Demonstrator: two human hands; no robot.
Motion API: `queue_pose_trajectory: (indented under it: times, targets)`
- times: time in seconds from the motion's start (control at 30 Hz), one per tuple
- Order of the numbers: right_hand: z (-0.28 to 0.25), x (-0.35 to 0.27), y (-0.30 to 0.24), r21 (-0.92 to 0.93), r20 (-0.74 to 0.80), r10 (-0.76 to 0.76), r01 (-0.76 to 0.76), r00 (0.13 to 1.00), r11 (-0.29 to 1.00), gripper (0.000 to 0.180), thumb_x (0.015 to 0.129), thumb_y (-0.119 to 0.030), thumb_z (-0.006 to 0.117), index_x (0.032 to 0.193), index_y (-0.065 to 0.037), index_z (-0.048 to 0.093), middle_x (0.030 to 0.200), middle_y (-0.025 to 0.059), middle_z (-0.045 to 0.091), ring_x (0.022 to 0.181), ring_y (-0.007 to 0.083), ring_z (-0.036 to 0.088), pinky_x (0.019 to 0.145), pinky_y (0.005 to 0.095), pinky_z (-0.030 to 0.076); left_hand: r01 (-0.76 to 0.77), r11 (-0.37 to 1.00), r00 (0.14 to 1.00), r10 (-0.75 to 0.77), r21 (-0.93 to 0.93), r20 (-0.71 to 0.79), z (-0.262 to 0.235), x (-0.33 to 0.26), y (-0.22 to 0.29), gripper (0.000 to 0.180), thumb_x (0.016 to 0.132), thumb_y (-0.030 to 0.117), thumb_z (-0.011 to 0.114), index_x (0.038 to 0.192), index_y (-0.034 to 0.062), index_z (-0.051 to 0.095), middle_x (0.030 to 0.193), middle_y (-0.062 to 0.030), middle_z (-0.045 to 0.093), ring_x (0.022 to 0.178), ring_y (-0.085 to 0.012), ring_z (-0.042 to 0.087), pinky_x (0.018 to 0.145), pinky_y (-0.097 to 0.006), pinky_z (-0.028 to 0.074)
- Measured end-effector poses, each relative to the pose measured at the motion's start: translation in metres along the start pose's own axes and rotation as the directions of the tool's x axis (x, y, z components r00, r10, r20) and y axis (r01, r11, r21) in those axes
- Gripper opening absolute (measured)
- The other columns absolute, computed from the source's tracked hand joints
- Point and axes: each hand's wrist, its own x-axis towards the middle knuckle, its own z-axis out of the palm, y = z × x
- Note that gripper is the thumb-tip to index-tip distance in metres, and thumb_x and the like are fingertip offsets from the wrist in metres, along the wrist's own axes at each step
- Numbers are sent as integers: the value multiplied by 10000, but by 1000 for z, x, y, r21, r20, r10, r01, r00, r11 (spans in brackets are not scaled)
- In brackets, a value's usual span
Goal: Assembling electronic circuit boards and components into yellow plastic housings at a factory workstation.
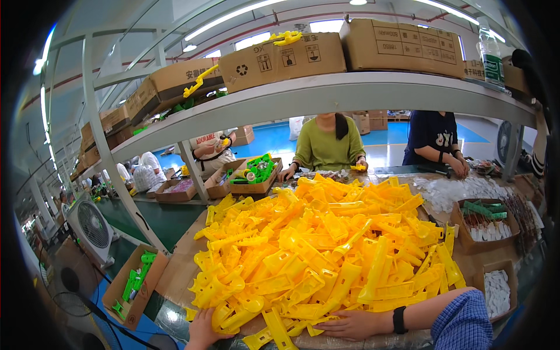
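A large heap of yellow plastic molded parts (326, 233) covers the middle of the worktable, most of them long, hollow shell pieces. At the heap's near left edge my left hand (204, 330) rests with its fingers against the pieces, grasping none that I can see. My right hand (354, 325) lies flat along the near edge, its stretched fingers pointing left and touching the lowest pieces. A black band circles my right wrist. Between the two hands, a few yellow pieces stick out toward me.
Right of the heap stand a box of green-and-white parts (487, 226) and a box of white pieces (497, 293). A carton of green parts (133, 286) is at left, near a fan (93, 224). Overhead, a shelf (326, 93) bears cartons. Co-workers (329, 143) sit across the table.
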Motion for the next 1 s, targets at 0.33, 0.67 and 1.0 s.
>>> queue_pose_trajectory:
  times: [0.33, 0.67, 1.0]
  targets:
    - [-7, 5, 14, -5, -54, 83, -84, 995, 996, 429, 867, -274, 459, 1259, -102, 487, 1452, 65, 294, 1308, 129, 293, 1028, 363, 261, 108, 994, 982, -101, -32, 160, -22, 27, 16, 1081, 442, 639, 775, 1266, 42, 411, 1225, -165, 488, 1177, -335, 441, 956, -390, 403]
    - [-53, 7, -7, -38, 144, 62, -57, 988, 998, 390, 838, -226, 482, 1200, -82, 506, 1438, 81, 300, 1323, 221, 288, 1038, 395, 311, 79, 995, 984, -68, -64, 162, -17, 9, 2, 1140, 503, 628, 760, 1320, -30, 314, 1286, -218, 412, 1207, -354, 397, 981, -413, 368]
    - [-144, 11, -15, 177, -195, 175, -141, 965, 974, 463, 846, -186, 523, 1285, -76, 425, 1429, 94, 301, 1216, 244, 413, 987, 362, 367, 29, 997, 999, -30, -66, -28, -8, -16, 8, 930, 624, 495, 745, 1285, -35, 363, 1312, -234, 374, 1234, -379, 343, 1016, -443, 295]
